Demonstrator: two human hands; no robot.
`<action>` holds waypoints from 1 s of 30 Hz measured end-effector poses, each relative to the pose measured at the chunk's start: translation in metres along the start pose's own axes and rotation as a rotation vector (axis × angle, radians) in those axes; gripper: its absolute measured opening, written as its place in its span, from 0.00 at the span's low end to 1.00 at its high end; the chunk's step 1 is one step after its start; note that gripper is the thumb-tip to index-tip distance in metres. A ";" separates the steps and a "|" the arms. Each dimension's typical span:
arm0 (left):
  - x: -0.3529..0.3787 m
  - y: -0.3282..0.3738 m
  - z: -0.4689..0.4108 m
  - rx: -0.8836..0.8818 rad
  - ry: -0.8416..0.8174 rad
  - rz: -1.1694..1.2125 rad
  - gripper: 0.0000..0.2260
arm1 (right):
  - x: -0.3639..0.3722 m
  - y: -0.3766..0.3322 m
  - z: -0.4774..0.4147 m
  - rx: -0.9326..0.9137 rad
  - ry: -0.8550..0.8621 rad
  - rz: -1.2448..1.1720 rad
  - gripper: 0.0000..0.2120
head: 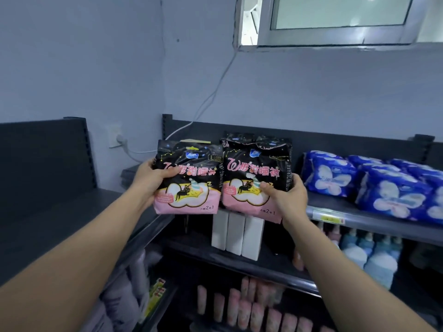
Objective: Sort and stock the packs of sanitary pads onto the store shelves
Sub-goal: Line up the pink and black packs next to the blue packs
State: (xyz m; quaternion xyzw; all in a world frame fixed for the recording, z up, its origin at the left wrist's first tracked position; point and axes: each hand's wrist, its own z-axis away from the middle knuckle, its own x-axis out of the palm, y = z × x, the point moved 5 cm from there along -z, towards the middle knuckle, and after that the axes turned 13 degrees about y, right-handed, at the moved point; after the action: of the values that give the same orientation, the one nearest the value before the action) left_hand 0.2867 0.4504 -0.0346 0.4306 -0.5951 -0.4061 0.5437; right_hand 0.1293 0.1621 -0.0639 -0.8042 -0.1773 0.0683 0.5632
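Black-and-pink plastic pad packs (189, 178): our left hand (153, 178) and right hand (285, 197) are each gripping one; blue plastic packs (330, 173) right of our fingers (266, 188) are sitting shelved, ours pending.

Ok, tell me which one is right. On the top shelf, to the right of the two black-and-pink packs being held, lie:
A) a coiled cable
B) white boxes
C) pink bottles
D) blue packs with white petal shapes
D: the blue packs lie on the top shelf, to the right of the right pack held by the right hand; the left hand holds the left pack.
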 end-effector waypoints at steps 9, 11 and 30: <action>0.076 -0.026 -0.071 0.005 -0.073 0.008 0.14 | 0.019 0.026 -0.077 -0.034 0.122 0.010 0.20; 0.094 -0.032 -0.082 0.015 -0.085 0.014 0.13 | 0.022 0.032 -0.094 -0.046 0.143 0.007 0.20; 0.197 -0.088 -0.185 -0.043 -0.083 0.027 0.22 | 0.076 0.125 -0.233 0.140 -0.038 0.018 0.18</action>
State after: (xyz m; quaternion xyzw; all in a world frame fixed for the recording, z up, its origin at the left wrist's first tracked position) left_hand 0.4702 0.2338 -0.0447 0.3936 -0.6140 -0.4291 0.5329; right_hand 0.2978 -0.0534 -0.0908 -0.7630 -0.1755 0.1006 0.6139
